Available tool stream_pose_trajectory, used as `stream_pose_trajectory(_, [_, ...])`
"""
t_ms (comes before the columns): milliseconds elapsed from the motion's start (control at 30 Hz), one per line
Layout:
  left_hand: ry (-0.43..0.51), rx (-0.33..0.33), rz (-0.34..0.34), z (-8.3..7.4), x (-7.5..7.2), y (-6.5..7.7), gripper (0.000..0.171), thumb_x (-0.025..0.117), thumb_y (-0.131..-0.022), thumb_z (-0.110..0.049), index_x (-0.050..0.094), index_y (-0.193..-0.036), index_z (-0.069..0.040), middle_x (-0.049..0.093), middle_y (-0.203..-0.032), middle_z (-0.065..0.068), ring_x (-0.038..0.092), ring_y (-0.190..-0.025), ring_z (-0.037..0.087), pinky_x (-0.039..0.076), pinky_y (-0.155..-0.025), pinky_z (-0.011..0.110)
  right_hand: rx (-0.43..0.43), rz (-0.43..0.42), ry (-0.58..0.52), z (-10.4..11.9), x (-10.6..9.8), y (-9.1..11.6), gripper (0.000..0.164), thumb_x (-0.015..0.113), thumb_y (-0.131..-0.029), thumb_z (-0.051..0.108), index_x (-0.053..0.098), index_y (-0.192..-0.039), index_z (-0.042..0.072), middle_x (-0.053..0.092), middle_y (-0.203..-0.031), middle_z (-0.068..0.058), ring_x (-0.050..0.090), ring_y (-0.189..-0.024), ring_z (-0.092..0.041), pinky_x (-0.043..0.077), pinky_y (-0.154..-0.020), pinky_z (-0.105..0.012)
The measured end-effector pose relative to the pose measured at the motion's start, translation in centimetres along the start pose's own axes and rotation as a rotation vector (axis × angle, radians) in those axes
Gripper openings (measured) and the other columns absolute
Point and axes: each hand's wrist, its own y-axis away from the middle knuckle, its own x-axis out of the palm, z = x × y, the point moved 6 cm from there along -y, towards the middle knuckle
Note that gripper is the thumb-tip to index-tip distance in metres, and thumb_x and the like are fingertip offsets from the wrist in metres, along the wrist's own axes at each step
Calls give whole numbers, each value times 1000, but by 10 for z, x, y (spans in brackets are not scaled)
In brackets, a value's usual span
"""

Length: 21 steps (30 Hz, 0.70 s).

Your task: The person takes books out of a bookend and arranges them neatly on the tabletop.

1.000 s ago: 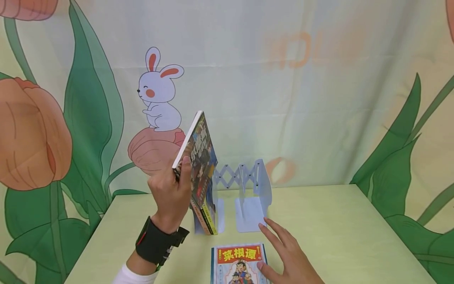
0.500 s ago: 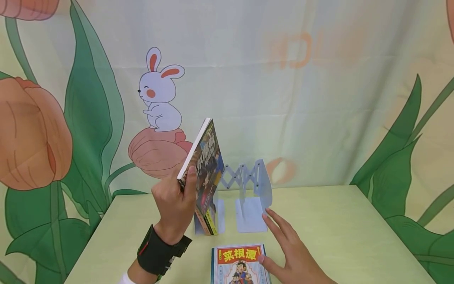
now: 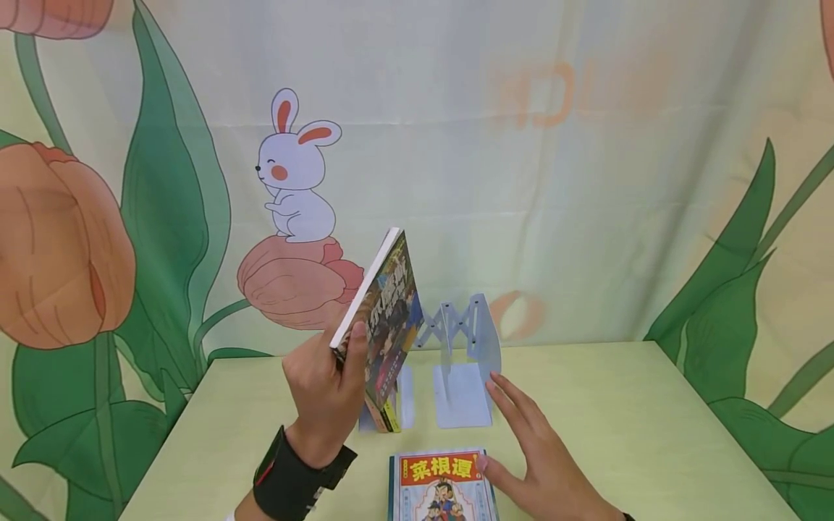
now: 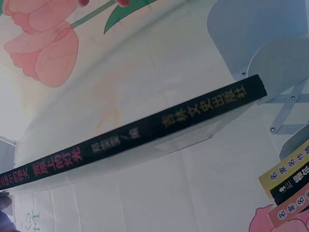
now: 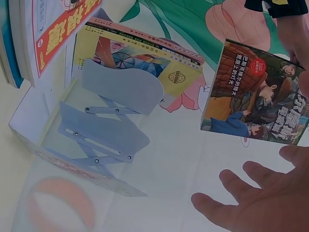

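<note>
My left hand (image 3: 326, 394) grips a dark, illustrated paperback book (image 3: 391, 318) by its near edge, thumb against the cover. The book is raised and tilted, overlapping the left part of a pale blue expandable bookend (image 3: 461, 398) in the head view. Its black spine (image 4: 145, 130) crosses the left wrist view. In that bookend's left part stand several thin books (image 5: 145, 53) with yellow, black and peach spines, partly hidden from the head. My right hand (image 3: 544, 456) has its fingers spread and holds nothing. Its thumb overlaps the right edge of a red-and-blue comic book (image 3: 444, 492) lying at the front.
The bookend's right upright panel (image 3: 485, 333) stands near the back of the pale green table (image 3: 619, 420). Behind the table hangs a curtain (image 3: 586, 181) printed with tulips and a rabbit. The comic book lies atop another book with a teal edge (image 5: 9, 53).
My left hand has carried the held book to the right and slightly down, over more of the bookend. The right hand has shifted a little right, fingers still spread.
</note>
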Motion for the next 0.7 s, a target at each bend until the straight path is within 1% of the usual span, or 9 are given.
stream_pose_trajectory(167, [19, 7, 2, -4, -1, 4, 43, 50, -103, -33, 71, -108, 4, 60, -55, 8, 50, -42, 15, 22, -40, 21, -44, -30, 13, 3, -3, -4, 88, 71, -87, 35, 21, -158, 23, 24, -162, 2, 35, -142, -18, 47, -95, -58])
stream_pose_trajectory(233, [22, 2, 6, -6, -1, 6, 44, 50, -103, -33, 71, -107, 5, 60, -56, 8, 50, -42, 15, 22, -40, 21, -52, -37, 16, 4, -4, -5, 88, 72, -87, 34, 21, -158, 21, 25, -162, 1, 35, -143, -18, 47, -96, -57])
stream_pose_trajectory(300, [27, 0, 10, -8, -2, 8, 44, 50, -103, -33, 71, -106, 5, 58, -54, 7, 47, -42, 14, 20, -41, 20, -52, -40, 17, 4, -5, -6, 88, 72, -87, 34, 21, -158, 21, 25, -162, 0, 35, -143, -17, 47, -97, -57])
stream_pose_trajectory(400, [36, -4, 6, -10, -3, 10, 43, 49, -103, -32, 72, -104, 4, 49, -50, 2, 41, -41, 11, 17, -44, 19, -49, -39, 15, 4, -5, -7, 88, 72, -87, 34, 21, -158, 21, 25, -162, 0, 35, -143, -17, 46, -97, -57])
stream_pose_trajectory(533, [65, -11, -8, -10, -3, 14, 41, 49, -103, -31, 73, -99, 3, 38, -50, -3, 31, -42, 6, 14, -47, 19, -40, -37, 3, 4, -5, -8, 88, 71, -87, 33, 20, -158, 22, 25, -162, 1, 35, -143, -17, 46, -98, -57])
stream_pose_trajectory(600, [74, -24, -11, -9, -3, 16, 42, 50, -103, -32, 73, -97, 3, 37, -50, -5, 29, -43, 5, 14, -47, 19, -33, -36, -7, 4, -5, -8, 88, 71, -88, 33, 19, -158, 23, 24, -163, 2, 35, -144, -18, 46, -98, -57])
stream_pose_trajectory(700, [84, -52, -3, -9, -4, 19, 43, 49, -103, -33, 73, -96, 3, 37, -50, -5, 29, -43, 4, 14, -47, 18, -20, -38, -23, 4, -6, -8, 88, 70, -88, 33, 19, -158, 24, 24, -163, 3, 36, -143, -19, 46, -98, -58])
